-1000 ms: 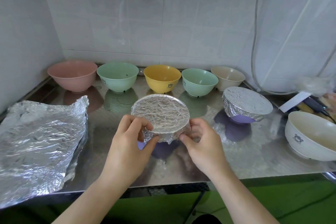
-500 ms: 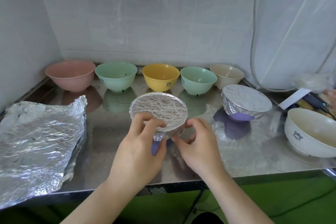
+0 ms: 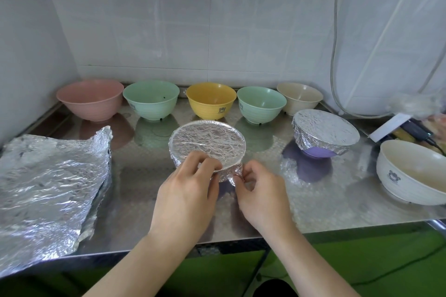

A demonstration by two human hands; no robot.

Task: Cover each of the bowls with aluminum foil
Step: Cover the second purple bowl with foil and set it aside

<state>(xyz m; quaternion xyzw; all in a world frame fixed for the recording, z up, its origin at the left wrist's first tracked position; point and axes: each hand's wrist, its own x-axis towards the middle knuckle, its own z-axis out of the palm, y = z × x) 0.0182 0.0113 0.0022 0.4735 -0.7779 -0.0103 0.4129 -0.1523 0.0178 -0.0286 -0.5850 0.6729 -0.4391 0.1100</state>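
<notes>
I am looking down at the steel counter [image 3: 144, 212], where the foil-covered bowl [image 3: 207, 142] is sitting near the middle, just in front of the yellow bowl [image 3: 210, 100]. My left hand [image 3: 187, 196] is curling over the bowl's near rim, its fingertips [image 3: 205, 160] pressing the foil down on top. My right hand [image 3: 261, 194] is pinching the loose foil skirt at the bowl's near right side; the exact finger contact is partly hidden, so it looks like a pinch rather than a full grip. A second foil-covered bowl [image 3: 324, 131], purple underneath, is sitting to the right. Along the back wall the pink bowl [image 3: 90, 99], two green bowls [image 3: 150, 99] [image 3: 260, 103] and a beige bowl [image 3: 300, 97] are standing uncovered. A crumpled foil sheet [image 3: 48, 188] is lying at the left, and a white bowl [image 3: 414, 172] is resting at the far right.
</notes>
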